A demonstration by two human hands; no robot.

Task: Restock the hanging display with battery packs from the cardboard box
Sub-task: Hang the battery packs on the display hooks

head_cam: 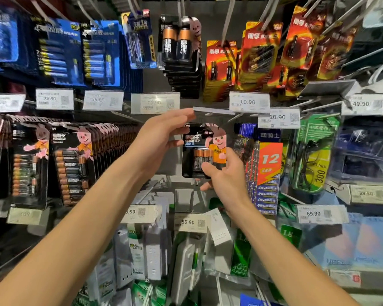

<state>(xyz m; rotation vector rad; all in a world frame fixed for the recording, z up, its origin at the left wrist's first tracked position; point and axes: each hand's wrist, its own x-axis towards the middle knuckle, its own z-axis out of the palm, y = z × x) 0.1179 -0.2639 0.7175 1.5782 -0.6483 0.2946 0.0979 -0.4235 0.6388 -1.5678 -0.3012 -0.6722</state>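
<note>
A black Duracell battery pack with a pink bunny in an orange shirt hangs upright at the middle of the display. My right hand grips its lower right corner, thumb on the front. My left hand reaches up to the pack's left. Its fingertips hold the left end of a clear label holder tipped up at the hook's front, and its thumb lies beside the pack's left edge. The hook behind the pack is hidden. No cardboard box is in view.
Rows of similar Duracell packs hang to the left. Blue packs hang to the right, and red and blue packs hang above. Price tags line the hook fronts. White power strips hang on pegs below my arms.
</note>
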